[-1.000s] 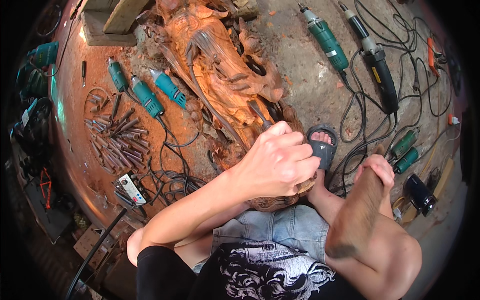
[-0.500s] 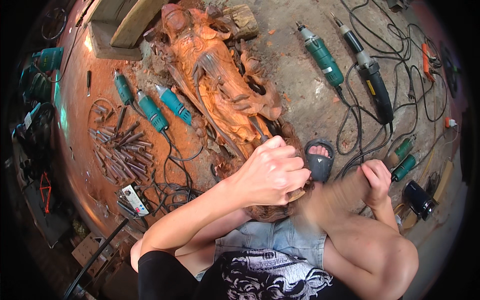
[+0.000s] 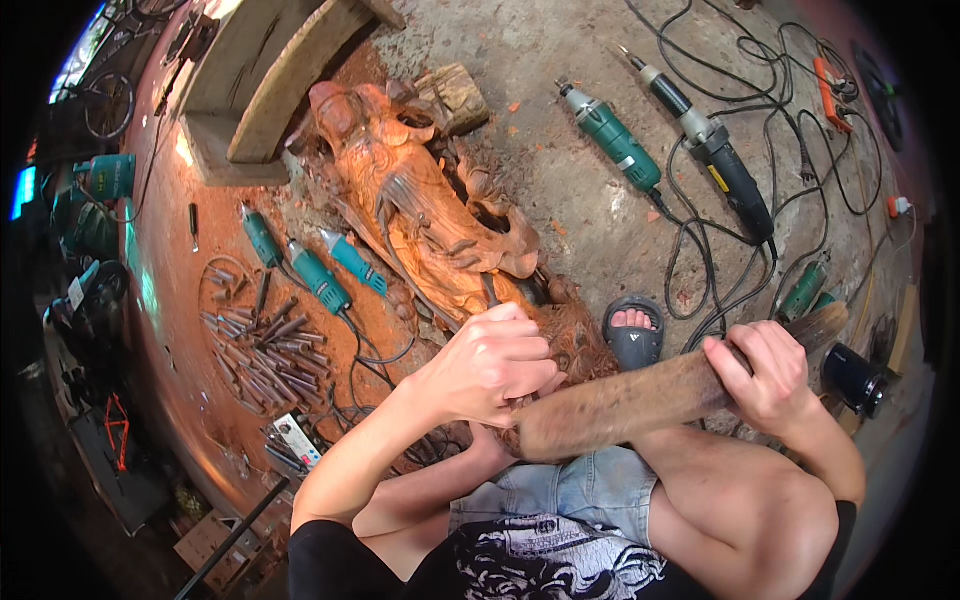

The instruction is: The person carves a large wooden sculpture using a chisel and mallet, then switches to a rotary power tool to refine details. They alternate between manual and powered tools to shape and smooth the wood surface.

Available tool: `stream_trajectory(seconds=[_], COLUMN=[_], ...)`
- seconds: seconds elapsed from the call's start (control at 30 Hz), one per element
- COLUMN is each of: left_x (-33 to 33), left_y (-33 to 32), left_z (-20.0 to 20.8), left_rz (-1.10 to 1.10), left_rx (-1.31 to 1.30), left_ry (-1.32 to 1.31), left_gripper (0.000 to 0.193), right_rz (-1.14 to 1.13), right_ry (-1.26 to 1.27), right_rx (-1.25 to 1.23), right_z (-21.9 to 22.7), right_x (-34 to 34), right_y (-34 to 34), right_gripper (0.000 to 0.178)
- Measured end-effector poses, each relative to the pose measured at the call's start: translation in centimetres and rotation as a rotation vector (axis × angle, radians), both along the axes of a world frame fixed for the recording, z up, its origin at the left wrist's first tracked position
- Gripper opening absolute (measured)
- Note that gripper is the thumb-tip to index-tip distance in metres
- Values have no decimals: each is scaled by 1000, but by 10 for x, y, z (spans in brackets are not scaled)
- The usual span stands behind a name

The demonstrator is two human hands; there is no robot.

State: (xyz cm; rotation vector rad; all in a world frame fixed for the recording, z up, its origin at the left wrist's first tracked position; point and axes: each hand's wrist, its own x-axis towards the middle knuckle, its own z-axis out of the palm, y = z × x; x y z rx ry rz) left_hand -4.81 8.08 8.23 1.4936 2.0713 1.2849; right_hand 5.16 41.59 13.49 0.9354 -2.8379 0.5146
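Observation:
A reddish-brown wooden carving of a robed figure (image 3: 425, 230) lies lengthwise on the floor, its lower end near my legs. My left hand (image 3: 495, 368) is closed around a carving chisel (image 3: 490, 291), whose metal shank points away from me at the lower folds of the robe. The fist hides most of its handle. My right hand (image 3: 765, 378) grips the narrow end of a long wooden mallet (image 3: 625, 408). Its thick end is right beside the near side of my left fist, where the chisel's butt would be; I cannot tell whether they touch.
Left of the carving lie a pile of loose chisels (image 3: 270, 350) and several green power tools (image 3: 320, 278). A green grinder (image 3: 612, 138) and a black one (image 3: 735, 180) lie at the right among tangled cords. A wooden stool (image 3: 225, 135) stands far left; a dark blue cylinder (image 3: 850, 380) lies right.
The mallet, blurred before and apart from my left fist, has swung left and up against the chisel's near end. The whole scene has shifted slightly as my head moved.

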Motion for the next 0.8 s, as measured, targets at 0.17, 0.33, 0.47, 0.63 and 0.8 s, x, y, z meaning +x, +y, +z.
stream_trajectory(seconds=[0.17,0.33,0.47,0.63,0.8], left_x=[-11,-17,-14,-8,50], left_y=[-12,-14,-14,-11,28], left_z=[7,7,1,-16,-25], left_rz=[-73,-90,-22,36,-213], left_rx=[-20,-5,50,145,198], left_ry=[-41,-71,-54,34,-283], left_gripper=[39,33,32,30,18], right_rz=[94,107,80,-21,-91], right_ry=[108,188,154,34,-22], right_rx=[-15,-5,32,83,-154], right_z=[21,29,30,20,0], right_x=[-15,-23,-19,-8,6], right_y=[-6,-15,-18,-12,7], right_gripper=[49,43,47,48,60])
